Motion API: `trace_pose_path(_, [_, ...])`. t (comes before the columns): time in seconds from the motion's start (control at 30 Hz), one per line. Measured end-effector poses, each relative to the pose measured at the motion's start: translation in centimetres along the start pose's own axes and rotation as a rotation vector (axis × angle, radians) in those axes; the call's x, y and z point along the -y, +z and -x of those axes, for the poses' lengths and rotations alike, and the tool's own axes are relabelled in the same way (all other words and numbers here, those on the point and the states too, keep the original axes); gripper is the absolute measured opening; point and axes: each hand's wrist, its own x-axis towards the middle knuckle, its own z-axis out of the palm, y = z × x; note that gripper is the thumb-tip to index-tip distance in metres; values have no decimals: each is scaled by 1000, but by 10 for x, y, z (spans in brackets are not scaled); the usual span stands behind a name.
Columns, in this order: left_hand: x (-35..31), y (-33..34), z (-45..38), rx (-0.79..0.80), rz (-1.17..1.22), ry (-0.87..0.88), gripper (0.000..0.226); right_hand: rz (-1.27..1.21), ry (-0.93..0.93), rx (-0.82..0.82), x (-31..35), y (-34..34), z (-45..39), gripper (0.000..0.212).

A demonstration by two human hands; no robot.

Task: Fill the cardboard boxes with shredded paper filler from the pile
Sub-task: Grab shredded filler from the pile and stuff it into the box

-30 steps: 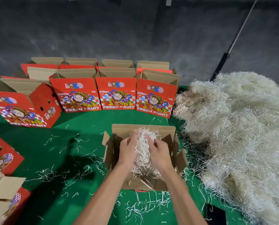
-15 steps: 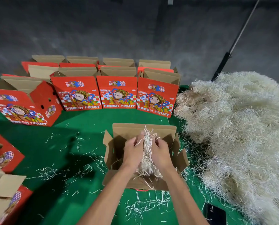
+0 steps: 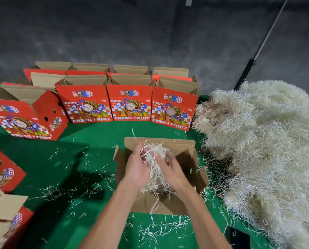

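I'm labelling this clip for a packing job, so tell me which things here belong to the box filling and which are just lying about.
Part of the job:
- open box in front
- filler clump held by left hand and right hand
- filler pile
- red boxes waiting

Lying about:
- loose strands on the green mat
- pole against the wall
- dark flat item, unclear

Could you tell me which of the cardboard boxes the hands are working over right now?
The open box nearest the camera; it alone has both hands and paper filler in it.

Red printed boxes with brown cardboard flaps, green cloth, pale cream shredded paper pile
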Motion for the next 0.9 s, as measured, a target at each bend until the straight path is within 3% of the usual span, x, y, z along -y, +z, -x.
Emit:
trace_pose_path(0.07, [4,0,0,-22,-45,93,27,30,-35,26,-3,4,-2,67])
trace_pose_path(0.17, [5,-20,-2,-161,-491,385,31,-3,-106,-21,-13,-11,-8,24])
trace_pose_path(0.23, [14,-25,1,-125,-664,331,58,-155,-52,-75,-16,-14,-9,12])
trace_pose_path(0.3, [30,-21,1,-93,-749,157,86,-114,-35,-132,-17,-6,-15,20])
trace_pose_path(0.4, [42,-13,-10,-160,-762,202,78,169,-209,-279,-22,4,-22,34])
trace_pose_path(0.5, [27,-18,-20,-230,-680,296,80,218,-249,-411,-27,-15,-24,43])
trace_pose_path(0.6, [13,-28,-27,-278,-612,258,92,247,-203,-466,-26,-32,-26,45])
trace_pose_path(0.7, [11,-28,-30,-351,-408,231,83,178,-157,-600,-20,-35,-28,55])
trace_pose_path(0.8, [12,-25,-29,-344,-308,155,74,86,-67,-394,-21,-17,-22,77])
trace_pose_path(0.87, [26,-17,-25,-265,-311,37,83,157,-43,-248,-21,2,-17,98])
trace_pose_path(0.9, [34,-13,-23,-239,-357,10,94,237,-73,-259,-23,10,-18,97])
